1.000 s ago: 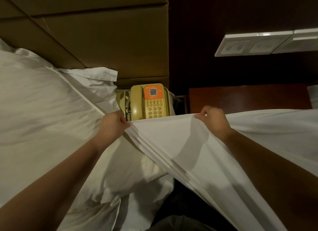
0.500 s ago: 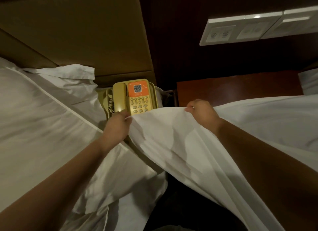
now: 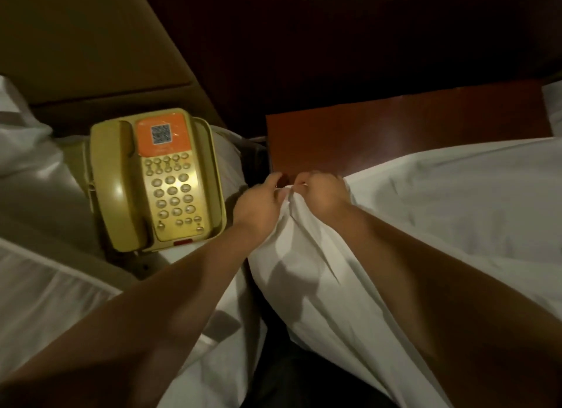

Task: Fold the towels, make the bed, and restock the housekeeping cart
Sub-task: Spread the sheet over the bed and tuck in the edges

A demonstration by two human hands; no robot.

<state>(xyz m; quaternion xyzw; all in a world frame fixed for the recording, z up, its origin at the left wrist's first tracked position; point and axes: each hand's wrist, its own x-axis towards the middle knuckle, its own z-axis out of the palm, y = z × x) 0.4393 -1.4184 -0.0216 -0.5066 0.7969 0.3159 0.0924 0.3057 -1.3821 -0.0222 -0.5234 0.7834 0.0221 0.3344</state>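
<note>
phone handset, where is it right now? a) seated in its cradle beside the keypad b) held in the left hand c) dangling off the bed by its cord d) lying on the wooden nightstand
a: the handset lies seated on the yellow phone next to the keypad, while the left hand and right hand both grip the white sheet.

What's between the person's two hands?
A bunched edge of the white sheet, gripped by the left hand and the right hand, seen in the head view.
</note>
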